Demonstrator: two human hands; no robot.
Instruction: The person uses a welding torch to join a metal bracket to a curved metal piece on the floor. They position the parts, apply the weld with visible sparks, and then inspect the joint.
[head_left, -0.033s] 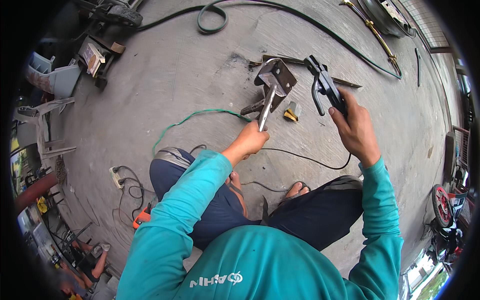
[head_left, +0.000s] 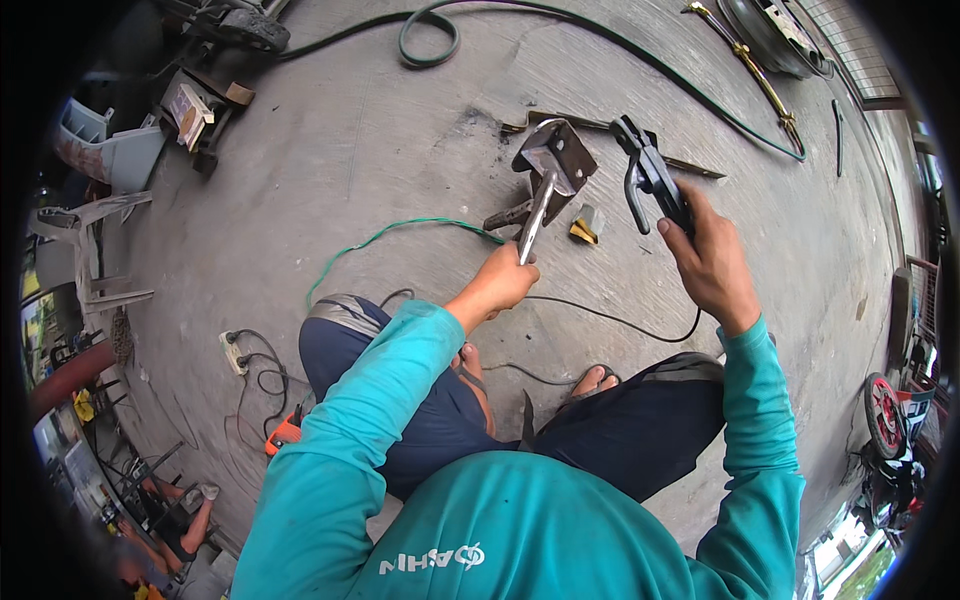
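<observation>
Two bare hands up over a grey concrete floor, person squatting in teal long-sleeve shirt and dark trousers, sandalled feet on the floor. Left hand fingers wrapped tight around the lower end of a slim silver metal rod; rod runs up and away to a dark rusty steel angle-plate piece sitting on the floor mid-frame. Right hand clenched on the handle of a black clamp-style welding electrode holder, held just right of the plate; whether its tip touches the plate, can't tell. Thin black cable trails on the floor between the hands. Small yellow-grey block just beside the plate. Thin green wire curves away left of it. White power strip near the left knee. Dark green hose loops along the far edge.
</observation>
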